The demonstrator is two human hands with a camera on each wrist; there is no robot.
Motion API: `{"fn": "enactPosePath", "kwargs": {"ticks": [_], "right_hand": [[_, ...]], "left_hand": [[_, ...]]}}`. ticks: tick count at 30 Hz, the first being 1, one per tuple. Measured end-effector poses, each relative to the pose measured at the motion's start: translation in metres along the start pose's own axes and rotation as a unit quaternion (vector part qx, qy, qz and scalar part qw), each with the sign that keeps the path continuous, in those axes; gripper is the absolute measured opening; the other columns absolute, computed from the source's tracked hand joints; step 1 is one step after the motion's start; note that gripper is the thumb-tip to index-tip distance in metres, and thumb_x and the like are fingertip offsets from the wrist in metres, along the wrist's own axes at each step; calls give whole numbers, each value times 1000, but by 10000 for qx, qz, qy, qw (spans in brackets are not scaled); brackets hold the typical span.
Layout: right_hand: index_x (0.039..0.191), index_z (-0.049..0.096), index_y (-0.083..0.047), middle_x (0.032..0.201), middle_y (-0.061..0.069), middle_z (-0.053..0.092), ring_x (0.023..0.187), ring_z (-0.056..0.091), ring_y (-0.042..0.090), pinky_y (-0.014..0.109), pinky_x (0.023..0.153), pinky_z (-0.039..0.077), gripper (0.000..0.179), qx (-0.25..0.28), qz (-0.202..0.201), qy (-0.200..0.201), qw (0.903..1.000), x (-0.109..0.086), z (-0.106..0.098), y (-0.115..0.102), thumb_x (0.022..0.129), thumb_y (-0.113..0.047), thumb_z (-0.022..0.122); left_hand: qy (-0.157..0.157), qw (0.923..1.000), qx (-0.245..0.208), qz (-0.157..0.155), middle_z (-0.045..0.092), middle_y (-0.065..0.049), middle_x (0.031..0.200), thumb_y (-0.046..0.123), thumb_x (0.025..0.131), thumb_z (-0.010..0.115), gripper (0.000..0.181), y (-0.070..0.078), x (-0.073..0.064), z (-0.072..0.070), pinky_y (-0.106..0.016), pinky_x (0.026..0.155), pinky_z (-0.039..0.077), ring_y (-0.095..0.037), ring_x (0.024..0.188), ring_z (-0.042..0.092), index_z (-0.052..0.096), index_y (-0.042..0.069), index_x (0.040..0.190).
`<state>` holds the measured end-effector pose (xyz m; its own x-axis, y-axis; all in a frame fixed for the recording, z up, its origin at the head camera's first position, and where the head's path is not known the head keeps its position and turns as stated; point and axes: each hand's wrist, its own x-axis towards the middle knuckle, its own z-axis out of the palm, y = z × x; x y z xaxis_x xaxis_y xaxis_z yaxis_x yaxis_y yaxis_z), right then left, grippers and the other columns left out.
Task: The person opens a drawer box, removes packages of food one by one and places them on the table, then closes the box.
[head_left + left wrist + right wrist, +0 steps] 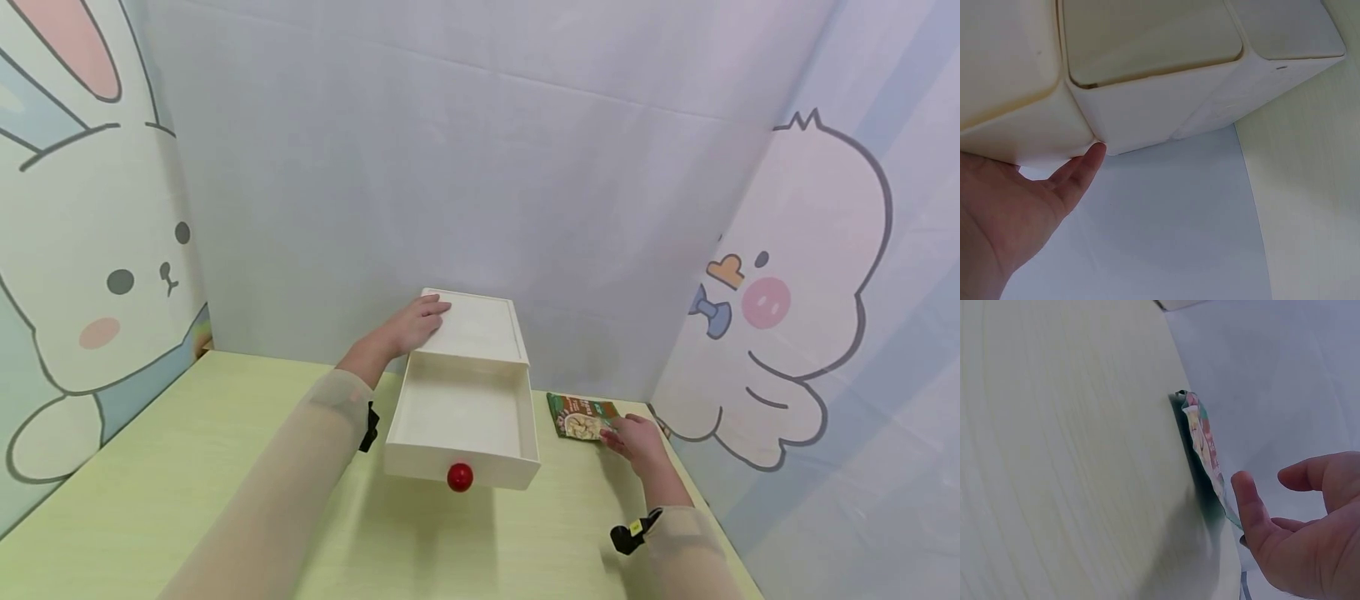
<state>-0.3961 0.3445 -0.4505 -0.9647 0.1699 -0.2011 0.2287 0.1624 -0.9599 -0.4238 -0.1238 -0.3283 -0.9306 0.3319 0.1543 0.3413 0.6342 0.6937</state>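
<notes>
A white drawer box [483,329] stands at the back of the table. Its drawer [420,462] is pulled out, with a round red knob [460,477] on the front and nothing inside. My left hand [416,323] rests on the left side of the box top, fingers laid out over it; the left wrist view shows part of that hand against the white casing [1147,106]. To the right of the drawer lies a green and brown snack packet [576,417]. My right hand [639,439] is at the packet's right end, fingertips over its edge, with thumb and fingers apart in the right wrist view.
The pale wood table [225,450] runs up to a grey cloth backdrop [480,167]. Cartoon-printed curtains, a rabbit [97,250] at the left and a chick [810,275] at the right, close off the sides. The right curtain is close beside my right hand.
</notes>
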Motion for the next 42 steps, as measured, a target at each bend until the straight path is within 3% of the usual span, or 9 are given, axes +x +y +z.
{"fn": "enactPosePath", "kwargs": {"ticks": [11,15,28,36,42], "right_hand": [[172,13,8,175,38,22,98,74,10,22,84,64,69,-189,-158,99,9996,-5,0,-7,114,-15,43],[172,21,7,173,36,30,98,74,10,22,82,63,66,-291,-287,49,9992,-12,4,-17,114,-16,44],[169,37,-2,167,23,43,96,72,6,22,84,62,56,-74,-988,-879,9912,-58,43,-77,117,-21,50],[163,48,-9,156,17,58,102,75,18,26,86,64,50,-255,-1667,-1331,9766,-100,64,-107,115,-21,57],[157,55,-9,146,17,63,100,76,22,29,79,65,45,-459,-2299,-1789,9555,-141,81,-127,112,-15,60]], "left_hand": [[66,10000,-48,-10,17,-17,185,27,117,28,59,1,0,1,-58,140,12,-41,172,8,38,7,171],[54,10000,-33,-25,17,-16,185,27,117,28,59,1,0,1,-58,140,12,-41,173,8,38,7,171],[56,10000,-14,-24,17,-17,185,27,117,29,58,2,-1,1,-59,140,11,-42,172,7,38,7,171],[46,10000,-59,15,15,-17,185,26,117,28,58,1,1,2,-58,140,11,-42,173,6,37,6,171],[72,10000,39,20,17,-18,184,27,117,29,59,0,0,1,-59,140,11,-42,172,7,38,6,171]]}}
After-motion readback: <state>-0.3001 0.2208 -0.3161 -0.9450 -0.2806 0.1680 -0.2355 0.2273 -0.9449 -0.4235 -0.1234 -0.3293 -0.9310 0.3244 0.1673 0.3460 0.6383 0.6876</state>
